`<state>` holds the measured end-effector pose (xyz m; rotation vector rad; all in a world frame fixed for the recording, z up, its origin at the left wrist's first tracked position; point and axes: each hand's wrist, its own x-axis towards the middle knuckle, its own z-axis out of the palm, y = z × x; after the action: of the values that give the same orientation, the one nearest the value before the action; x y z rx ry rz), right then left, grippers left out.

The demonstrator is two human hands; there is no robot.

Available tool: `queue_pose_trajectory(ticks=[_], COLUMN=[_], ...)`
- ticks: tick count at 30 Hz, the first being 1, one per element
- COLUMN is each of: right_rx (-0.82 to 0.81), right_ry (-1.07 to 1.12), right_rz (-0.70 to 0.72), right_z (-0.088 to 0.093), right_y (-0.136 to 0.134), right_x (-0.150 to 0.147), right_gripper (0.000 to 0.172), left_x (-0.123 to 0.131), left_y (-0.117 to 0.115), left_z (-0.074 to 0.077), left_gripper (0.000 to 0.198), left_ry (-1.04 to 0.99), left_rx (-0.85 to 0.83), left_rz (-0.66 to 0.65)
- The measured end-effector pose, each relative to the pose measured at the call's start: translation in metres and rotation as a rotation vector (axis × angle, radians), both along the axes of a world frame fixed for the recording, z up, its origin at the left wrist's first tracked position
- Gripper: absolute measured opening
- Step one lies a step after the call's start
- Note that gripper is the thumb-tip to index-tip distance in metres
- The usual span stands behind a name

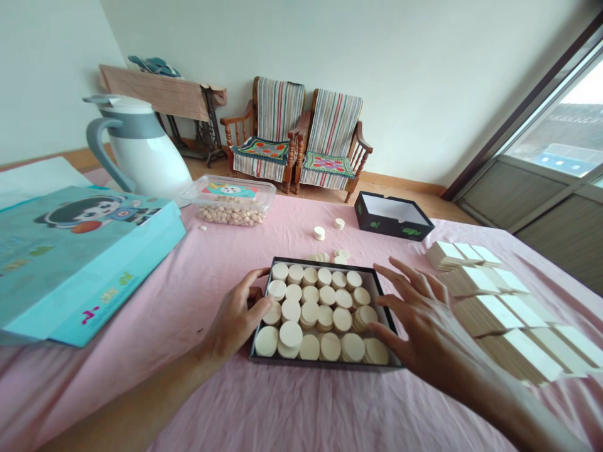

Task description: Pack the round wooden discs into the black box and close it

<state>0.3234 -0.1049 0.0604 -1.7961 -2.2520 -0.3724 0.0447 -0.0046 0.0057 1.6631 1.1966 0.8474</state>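
Observation:
A dark shallow box (379, 290) lies on the pink cloth in front of me, packed with several stacks of pale wooden discs (316, 306). My left hand (238, 317) grips the box's left wall, fingers curled over the rim and the thumb touching a disc at that edge. My right hand (417, 320) hovers over the box's right wall with fingers spread, fingertips near the rightmost discs, holding nothing.
Loose discs (319, 233) lie beyond the box. An empty dark box lid (393, 216) sits further back. Rows of pale wooden blocks (490, 314) lie at the right. A blue paper bag (75, 257), a white jug (136, 147) and a clear tub of beads (230, 201) stand at the left.

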Motion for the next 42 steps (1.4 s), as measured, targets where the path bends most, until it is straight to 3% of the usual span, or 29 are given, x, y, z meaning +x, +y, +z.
queue_pose_trajectory(ticks=[9,15,21,27,31,35,42], right_rx=[-0.035,0.027,0.021,-0.241,-0.335,-0.437,-0.497], right_ry=[0.013,0.364,0.394,0.01,-0.068,-0.132,-0.194], right_rz=[0.026,-0.017,0.01,-0.086,-0.066,-0.037,-0.011], right_z=[-0.01,-0.015,-0.015,-0.015,-0.024,-0.036,-0.039], right_y=[0.008,0.023,0.096,0.189,0.234,0.259,0.275], right_x=[-0.001,0.014,0.035,0.034,0.038,0.045,0.047], right_gripper=[0.031,0.029,0.027,0.035,0.047,0.056,0.032], left_x=[0.0,-0.001,-0.001,0.0,-0.002,-0.002,-0.001], left_y=[0.0,0.0,0.0,-0.001,-0.001,-0.001,-0.003], left_z=[-0.002,-0.004,-0.003,-0.001,-0.003,-0.003,0.0], left_gripper=[0.052,0.052,0.053,0.054,0.055,0.056,0.054], left_ry=[-0.028,-0.032,-0.029,-0.029,-0.016,-0.009,-0.05], left_rx=[-0.011,-0.023,-0.037,-0.058,-0.078,-0.09,-0.09], left_rz=[-0.005,-0.001,-0.005,-0.009,-0.035,-0.041,-0.01])
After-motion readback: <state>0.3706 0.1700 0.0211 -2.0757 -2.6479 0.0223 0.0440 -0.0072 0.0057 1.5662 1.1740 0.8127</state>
